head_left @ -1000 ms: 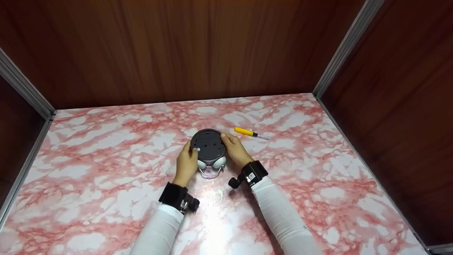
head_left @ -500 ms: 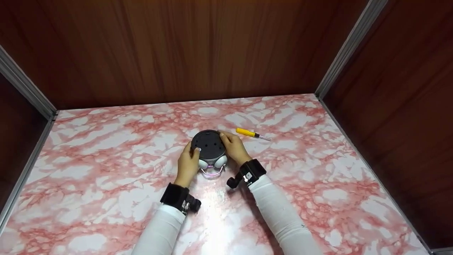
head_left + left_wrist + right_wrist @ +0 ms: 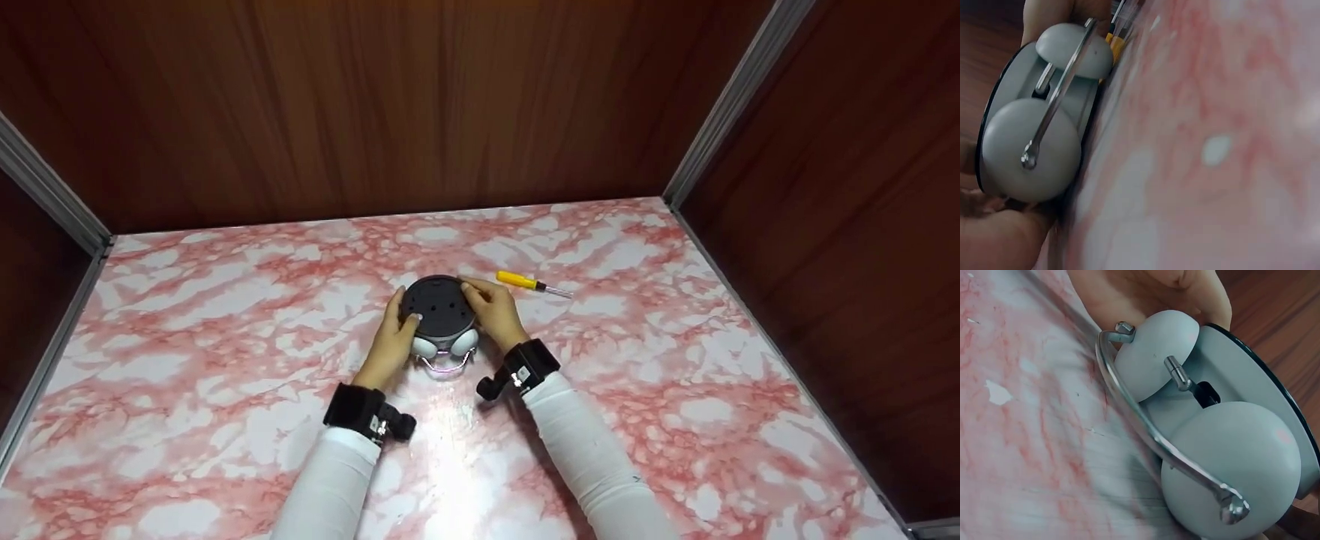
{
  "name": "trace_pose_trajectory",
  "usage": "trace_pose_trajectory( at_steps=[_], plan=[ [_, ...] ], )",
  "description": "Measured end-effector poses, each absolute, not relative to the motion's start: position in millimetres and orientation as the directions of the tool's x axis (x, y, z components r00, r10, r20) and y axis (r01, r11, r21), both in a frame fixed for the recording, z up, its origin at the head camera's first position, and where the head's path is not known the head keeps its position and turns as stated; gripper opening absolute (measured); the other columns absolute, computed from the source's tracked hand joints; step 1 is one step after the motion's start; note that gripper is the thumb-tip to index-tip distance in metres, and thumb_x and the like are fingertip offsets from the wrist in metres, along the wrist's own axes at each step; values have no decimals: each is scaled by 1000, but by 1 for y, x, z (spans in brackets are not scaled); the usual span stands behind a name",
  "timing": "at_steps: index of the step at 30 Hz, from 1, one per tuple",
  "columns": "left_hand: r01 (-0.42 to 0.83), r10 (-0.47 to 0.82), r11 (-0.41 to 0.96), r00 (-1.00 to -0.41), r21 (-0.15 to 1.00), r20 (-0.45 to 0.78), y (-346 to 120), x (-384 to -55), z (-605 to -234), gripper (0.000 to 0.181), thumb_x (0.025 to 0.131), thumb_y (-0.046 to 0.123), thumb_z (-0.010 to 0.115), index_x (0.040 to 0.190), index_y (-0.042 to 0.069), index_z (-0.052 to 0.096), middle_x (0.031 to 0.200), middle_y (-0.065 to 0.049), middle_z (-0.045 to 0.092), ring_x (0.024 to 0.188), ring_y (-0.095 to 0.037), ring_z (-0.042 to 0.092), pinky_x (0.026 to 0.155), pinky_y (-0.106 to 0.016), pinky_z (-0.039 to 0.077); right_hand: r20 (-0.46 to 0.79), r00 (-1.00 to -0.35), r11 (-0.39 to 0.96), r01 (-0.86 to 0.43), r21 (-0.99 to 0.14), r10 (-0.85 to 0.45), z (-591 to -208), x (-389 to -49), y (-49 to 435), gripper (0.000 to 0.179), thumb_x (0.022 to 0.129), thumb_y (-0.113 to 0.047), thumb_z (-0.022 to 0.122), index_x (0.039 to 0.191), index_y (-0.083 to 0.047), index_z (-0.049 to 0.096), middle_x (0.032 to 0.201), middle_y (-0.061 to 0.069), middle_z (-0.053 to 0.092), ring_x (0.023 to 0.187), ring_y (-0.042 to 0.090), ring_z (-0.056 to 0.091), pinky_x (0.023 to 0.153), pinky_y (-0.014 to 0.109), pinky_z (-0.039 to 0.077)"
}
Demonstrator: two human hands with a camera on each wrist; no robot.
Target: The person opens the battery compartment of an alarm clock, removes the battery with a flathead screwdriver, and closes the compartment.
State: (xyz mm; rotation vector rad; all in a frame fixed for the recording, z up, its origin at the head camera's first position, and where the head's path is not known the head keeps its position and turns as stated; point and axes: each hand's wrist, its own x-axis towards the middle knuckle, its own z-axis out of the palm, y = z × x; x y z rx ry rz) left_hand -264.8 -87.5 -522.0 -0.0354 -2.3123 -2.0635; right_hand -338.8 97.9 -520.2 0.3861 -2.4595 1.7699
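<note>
A twin-bell alarm clock (image 3: 439, 307) is held with its dark back up and its two pale bells toward the person. My left hand (image 3: 390, 345) grips the left edge, the thumb on the back. On the opposite edge, my right hand (image 3: 497, 311) holds the rim with its thumb near the top. In the left wrist view, a bell (image 3: 1030, 149) and the thin metal handle (image 3: 1061, 90) show close up. The right wrist view has both bells, a small hammer (image 3: 1179, 374) between them, and the pale casing. Fingers beneath the clock are mostly hidden.
A screwdriver (image 3: 517, 280) with a yellow handle lies on the table just beyond my right hand. The red-and-white marbled table (image 3: 225, 337) is bounded by brown wood-grain panels (image 3: 375, 112) at the back and sides.
The clock's back tilts slightly, its upper part now looking flatter. My left wrist has moved a little to the left, and my right thumb sits slightly farther in over the rim.
</note>
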Motion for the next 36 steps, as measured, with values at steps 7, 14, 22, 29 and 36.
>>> trace_pose_trajectory(
  at_steps=[7, 14, 22, 29, 36],
  plan=[
    [38, 73, -14, -997, 999, 38, -95, -267, -528, 63, 103, 16, 43, 156, 14, 10, 160, -13, 10, 146, -25, 8, 119, -39, 6, 230, -963, 302, -263, -916, -141, -520, -340, 98, 26, 96, -17, 61, 118, -7, 70, 114, 7, 69, 106, 14, 61, 95, 27, 48],
    [61, 75, -128, -995, 990, 71, -97, -266, -534, 63, 103, 16, 47, 156, 13, 15, 160, -12, 13, 146, -24, 11, 119, -36, 8, 212, -966, 304, -249, -920, -147, -517, -339, 97, 27, 97, -17, 60, 119, -5, 69, 115, 8, 68, 93, 17, 64, 81, 27, 53],
    [46, 92, -120, -994, 992, 57, -98, -260, -526, 64, 103, 17, 47, 156, 12, 11, 160, -14, 11, 146, -26, 10, 119, -38, 6, 224, -967, 364, -254, -896, -123, -511, -338, 89, 27, 96, -14, 58, 117, -1, 69, 114, 10, 69, 102, 20, 63, 91, 31, 49],
    [50, 116, -82, -991, 995, 59, -99, -250, -509, 62, 103, 16, 44, 156, 9, 11, 159, -18, 12, 145, -31, 13, 119, -41, 8, 390, -899, 467, -436, -769, -198, -509, -338, 80, 29, 93, -12, 60, 119, -1, 68, 119, 12, 66, 115, 22, 58, 102, 29, 43],
    [52, 130, -75, -990, 996, 61, -100, -250, -507, 63, 104, 17, 43, 156, 12, 9, 158, -19, 12, 144, -31, 15, 118, -39, 10, 453, -810, 568, -585, -579, -373, -503, -338, 72, 34, 94, -19, 59, 122, -1, 66, 125, 14, 62, 122, 28, 53, 109, 35, 36]
  ],
)
